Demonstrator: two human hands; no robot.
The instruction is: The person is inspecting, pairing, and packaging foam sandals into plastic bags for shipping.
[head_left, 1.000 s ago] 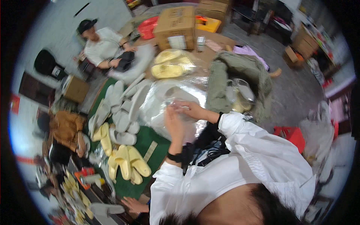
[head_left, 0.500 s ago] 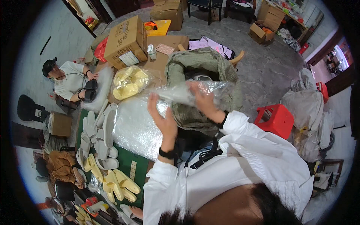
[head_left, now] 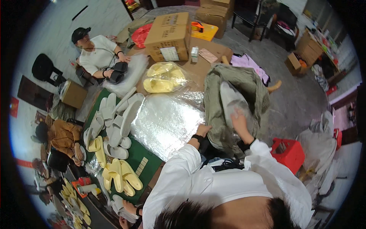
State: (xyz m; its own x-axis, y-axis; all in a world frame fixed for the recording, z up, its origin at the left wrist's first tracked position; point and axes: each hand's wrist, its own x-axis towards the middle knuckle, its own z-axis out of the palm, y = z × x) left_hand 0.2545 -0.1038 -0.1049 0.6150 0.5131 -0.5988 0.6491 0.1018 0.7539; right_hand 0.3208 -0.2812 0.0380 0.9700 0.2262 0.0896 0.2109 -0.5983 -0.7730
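Head view, one entry per item

Item: pale slipper bundle (head_left: 230, 100), seemingly in clear film; number of slippers inside not clear; located within the mouth of the sack, upper part showing, lower part hidden by hand and cloth

Item: sack (head_left: 215, 86), olive-green woven cloth, rim rolled and creased, standing at the right end of the work surface

Item: right hand (head_left: 239, 121), nearer of the two to the bundle; fingers extended and spread, slightly blurred, laid against the bundle's near part, not closed around it

Item: left hand (head_left: 203, 130), at the sack's near left rim, fingers curled; whether cloth is pinched, cannot tell

Relation of note: bundle's long axis runs lengthwise away from the wearer, leaning to the left at its far end; it extends beyond the right fingertips, and lies to the right of and farther out than the left hand, with the sack's wall between

Adjacent: clear plastic sheets (head_left: 166, 121), glossy, flat, left of the sack; bagged yellow slippers (head_left: 164, 79), beyond the sheets; loose grey-white slippers (head_left: 121, 124) and loose yellow slippers (head_left: 122, 174), on the green mat (head_left: 146, 153), farther left; red stool (head_left: 288, 155), right of the wearer, apart from the sack
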